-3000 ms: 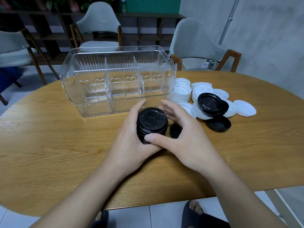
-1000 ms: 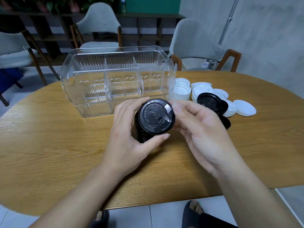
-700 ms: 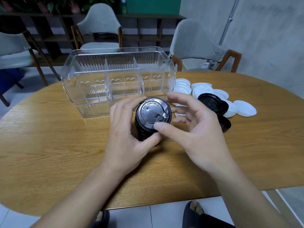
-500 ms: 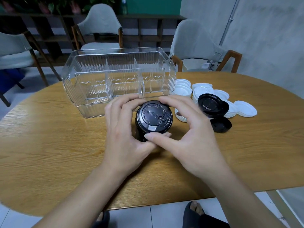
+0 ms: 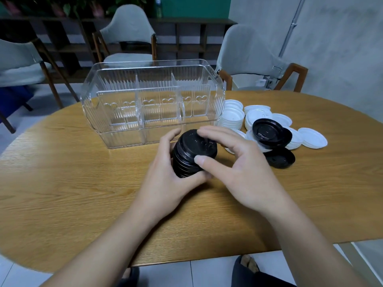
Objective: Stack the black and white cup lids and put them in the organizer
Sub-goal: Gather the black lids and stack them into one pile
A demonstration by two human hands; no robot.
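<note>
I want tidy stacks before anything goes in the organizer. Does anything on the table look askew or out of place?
Yes. The black lid stack, held by the left hand and right hand, leans left. Right of it, two loose black lids sit tilted on the scattered white lids. The organizer holds no lids.

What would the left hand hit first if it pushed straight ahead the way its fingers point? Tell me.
Probably the near wall of the clear organizer, just beyond the left hand gripping the black lid stack; depth is uncertain.
</note>
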